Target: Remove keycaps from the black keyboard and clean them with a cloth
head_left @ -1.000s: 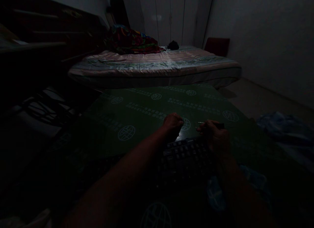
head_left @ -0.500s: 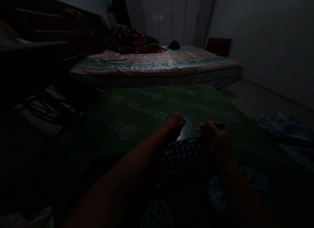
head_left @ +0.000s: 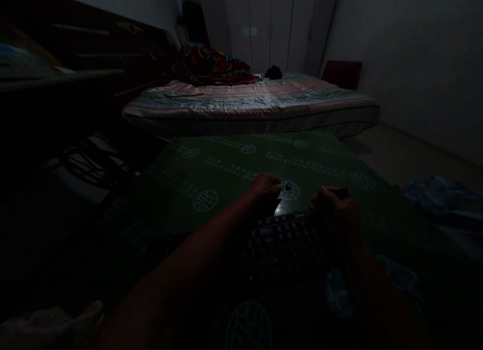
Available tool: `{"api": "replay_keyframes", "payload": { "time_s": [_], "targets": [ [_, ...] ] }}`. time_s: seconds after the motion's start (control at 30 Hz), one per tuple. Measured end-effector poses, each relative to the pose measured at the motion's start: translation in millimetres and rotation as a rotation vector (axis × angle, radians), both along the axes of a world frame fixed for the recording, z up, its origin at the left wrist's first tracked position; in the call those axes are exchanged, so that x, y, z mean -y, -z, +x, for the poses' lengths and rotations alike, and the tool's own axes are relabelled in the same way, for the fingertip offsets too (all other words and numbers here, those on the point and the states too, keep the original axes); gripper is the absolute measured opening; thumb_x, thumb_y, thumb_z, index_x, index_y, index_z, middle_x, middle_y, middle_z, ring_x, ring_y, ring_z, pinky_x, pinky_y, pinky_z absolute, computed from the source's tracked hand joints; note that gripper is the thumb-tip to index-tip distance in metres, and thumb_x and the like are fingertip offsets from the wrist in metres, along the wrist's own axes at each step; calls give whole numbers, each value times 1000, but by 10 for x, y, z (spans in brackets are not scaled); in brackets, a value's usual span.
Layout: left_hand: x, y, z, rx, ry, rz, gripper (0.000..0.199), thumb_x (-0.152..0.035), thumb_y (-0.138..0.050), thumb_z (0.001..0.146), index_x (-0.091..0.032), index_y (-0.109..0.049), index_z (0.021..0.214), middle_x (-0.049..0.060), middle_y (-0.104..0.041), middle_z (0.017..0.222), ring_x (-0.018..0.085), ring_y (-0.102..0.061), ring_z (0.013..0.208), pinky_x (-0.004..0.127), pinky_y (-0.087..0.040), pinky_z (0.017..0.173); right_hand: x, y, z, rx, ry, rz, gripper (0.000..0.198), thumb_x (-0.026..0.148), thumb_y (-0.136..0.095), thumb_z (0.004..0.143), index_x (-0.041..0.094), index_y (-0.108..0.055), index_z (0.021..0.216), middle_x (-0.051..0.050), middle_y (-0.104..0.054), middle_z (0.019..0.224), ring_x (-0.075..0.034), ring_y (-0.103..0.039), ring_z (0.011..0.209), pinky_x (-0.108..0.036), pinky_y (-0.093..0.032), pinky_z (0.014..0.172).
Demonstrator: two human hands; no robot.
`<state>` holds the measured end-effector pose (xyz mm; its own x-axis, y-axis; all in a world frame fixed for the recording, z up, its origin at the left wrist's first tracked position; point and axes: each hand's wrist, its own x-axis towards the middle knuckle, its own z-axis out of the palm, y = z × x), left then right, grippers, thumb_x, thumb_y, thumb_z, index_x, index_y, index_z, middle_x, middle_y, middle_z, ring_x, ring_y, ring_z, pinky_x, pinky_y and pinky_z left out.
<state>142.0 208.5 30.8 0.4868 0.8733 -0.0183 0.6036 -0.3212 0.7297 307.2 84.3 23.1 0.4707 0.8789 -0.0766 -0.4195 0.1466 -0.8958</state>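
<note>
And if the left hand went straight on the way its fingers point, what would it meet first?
Probably the small dark piece just past the left hand, seen against a globe print on the green tabletop; it's too dark to judge the depth between them.

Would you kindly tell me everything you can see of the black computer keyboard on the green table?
The black, plastic-looking computer keyboard lies keys up, slightly aslant, on the green table printed with pale globes. Its rows of dark keys carry faint pale markings, and a small light label shows at the far edge. The person's left forearm crosses above, hiding part of it; their right hand overlaps its right side in view. Darkness hides whether either touches it, and blurs its near edge.
</note>
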Motion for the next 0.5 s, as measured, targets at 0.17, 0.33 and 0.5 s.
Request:
{"api": "replay_keyframes", "payload": {
  "time_s": [0.17,0.33,0.5],
  "targets": [
    [299,-390,26,318,115,-233,27,-35,-65,70,-10,-70,79,1,-61,62,9,-52,57,20,-38,52,81,-123,-19,146,-287,-84,31,38,-76,60,16,-54,59,6,-48,44,-7,-42,36,-19,-33,34],
    [612,-713,25,541,103,-360,35,-36,-69,68,-13,-68,93,4,-67,71,8,-55,56,17,-36,46,191,-275,-134,310,-625,-145,24,33,-74,61,14,-61,60,5,-50,44,-6,-42,38,-17,-30,37],
    [828,-819,-50,622,47,-360,23,-28,-70,66,-11,-68,82,2,-63,58,6,-50,47,17,-33,42,254,-397,-222,369,-829,-184,22,30,-75,59,13,-62,57,5,-49,44,-6,-42,39,-16,-30,37]
  ]
}}
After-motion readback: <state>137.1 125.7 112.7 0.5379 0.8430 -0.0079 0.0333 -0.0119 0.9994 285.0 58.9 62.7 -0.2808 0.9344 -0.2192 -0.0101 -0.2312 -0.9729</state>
